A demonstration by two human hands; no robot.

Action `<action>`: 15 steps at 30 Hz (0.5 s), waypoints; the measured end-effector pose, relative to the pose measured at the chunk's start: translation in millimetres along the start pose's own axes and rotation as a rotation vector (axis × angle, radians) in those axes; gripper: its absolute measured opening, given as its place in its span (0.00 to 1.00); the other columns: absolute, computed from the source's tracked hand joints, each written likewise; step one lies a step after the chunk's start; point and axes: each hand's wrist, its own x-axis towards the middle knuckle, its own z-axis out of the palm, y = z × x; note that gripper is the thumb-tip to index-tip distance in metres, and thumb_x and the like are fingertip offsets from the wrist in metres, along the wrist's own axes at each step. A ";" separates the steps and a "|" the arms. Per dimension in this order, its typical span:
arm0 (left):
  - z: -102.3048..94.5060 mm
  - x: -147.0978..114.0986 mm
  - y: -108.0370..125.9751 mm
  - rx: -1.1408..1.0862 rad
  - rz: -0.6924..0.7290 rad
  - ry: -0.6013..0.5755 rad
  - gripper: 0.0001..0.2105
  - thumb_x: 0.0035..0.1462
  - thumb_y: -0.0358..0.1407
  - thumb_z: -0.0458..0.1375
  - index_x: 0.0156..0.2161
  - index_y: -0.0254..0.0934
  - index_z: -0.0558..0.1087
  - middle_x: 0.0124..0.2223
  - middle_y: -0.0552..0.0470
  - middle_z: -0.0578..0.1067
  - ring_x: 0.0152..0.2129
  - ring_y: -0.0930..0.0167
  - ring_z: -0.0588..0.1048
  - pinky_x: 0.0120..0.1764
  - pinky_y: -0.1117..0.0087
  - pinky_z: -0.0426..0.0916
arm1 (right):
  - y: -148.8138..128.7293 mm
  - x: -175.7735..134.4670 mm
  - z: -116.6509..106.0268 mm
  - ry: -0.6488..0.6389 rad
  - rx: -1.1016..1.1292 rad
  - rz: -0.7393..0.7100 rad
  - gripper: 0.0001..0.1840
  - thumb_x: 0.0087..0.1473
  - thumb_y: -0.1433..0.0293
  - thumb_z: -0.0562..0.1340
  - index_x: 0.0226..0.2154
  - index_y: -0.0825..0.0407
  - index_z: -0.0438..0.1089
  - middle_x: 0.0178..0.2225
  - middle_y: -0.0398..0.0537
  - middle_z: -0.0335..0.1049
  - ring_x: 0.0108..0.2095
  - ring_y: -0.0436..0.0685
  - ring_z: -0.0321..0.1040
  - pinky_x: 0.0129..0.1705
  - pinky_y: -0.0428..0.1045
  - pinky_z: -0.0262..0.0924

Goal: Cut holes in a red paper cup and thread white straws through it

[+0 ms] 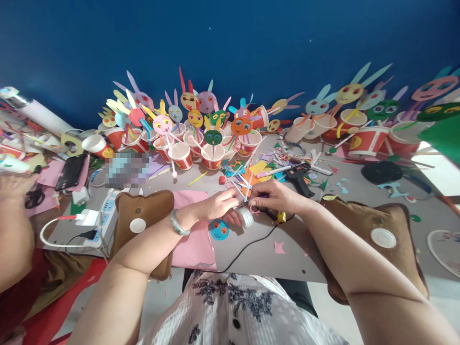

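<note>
My left hand (220,203) is closed around a roll of clear tape (246,217), its lower fingers against the roll's side. Thin white paper strips (246,186) cross and stand up between my two hands. My right hand (270,195) pinches at the lower end of these strips, close to the tape; the exact contact is partly hidden by fingers. Just below my left hand lies a round blue paper face (219,230) with orange eyes, beside a pink paper sheet (194,242).
Paper cups (180,156) with rabbit-like paper faces stand along the blue wall. A black glue gun (300,179) lies among paper scraps (260,167). Brown cushions (145,230) flank my arms. A black cable crosses the table. Another person's arm (16,230) is at left, near a power strip (105,215).
</note>
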 end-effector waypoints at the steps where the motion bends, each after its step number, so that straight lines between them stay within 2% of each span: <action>1: -0.4 0.6 -1.0 0.002 -0.008 -0.008 0.08 0.62 0.41 0.55 0.37 0.42 0.62 0.27 0.53 0.80 0.28 0.65 0.83 0.31 0.68 0.74 | 0.5 0.1 0.3 -0.006 0.017 0.004 0.25 0.56 0.48 0.65 0.29 0.53 0.76 0.25 0.47 0.75 0.26 0.52 0.69 0.29 0.46 0.60; 11: 2.3 -3.4 4.4 0.007 -0.044 -0.025 0.07 0.61 0.41 0.55 0.38 0.41 0.62 0.29 0.52 0.79 0.30 0.64 0.83 0.34 0.65 0.76 | 9.5 2.0 2.5 -0.046 0.107 0.033 0.24 0.56 0.49 0.66 0.29 0.54 0.75 0.25 0.45 0.74 0.26 0.51 0.68 0.28 0.46 0.60; 13: 1.4 -3.9 4.5 0.018 0.010 -0.018 0.08 0.60 0.41 0.56 0.37 0.41 0.63 0.30 0.52 0.79 0.31 0.64 0.82 0.35 0.64 0.76 | 9.9 2.8 3.1 -0.032 0.110 0.042 0.24 0.55 0.49 0.66 0.27 0.55 0.74 0.23 0.45 0.73 0.25 0.50 0.67 0.26 0.45 0.58; 15: -0.3 -3.2 2.6 0.061 0.131 0.043 0.08 0.58 0.41 0.59 0.35 0.41 0.65 0.32 0.52 0.78 0.34 0.65 0.81 0.38 0.65 0.76 | 9.7 3.3 3.6 -0.009 0.110 0.051 0.25 0.54 0.48 0.66 0.25 0.54 0.72 0.21 0.44 0.72 0.23 0.49 0.65 0.24 0.44 0.56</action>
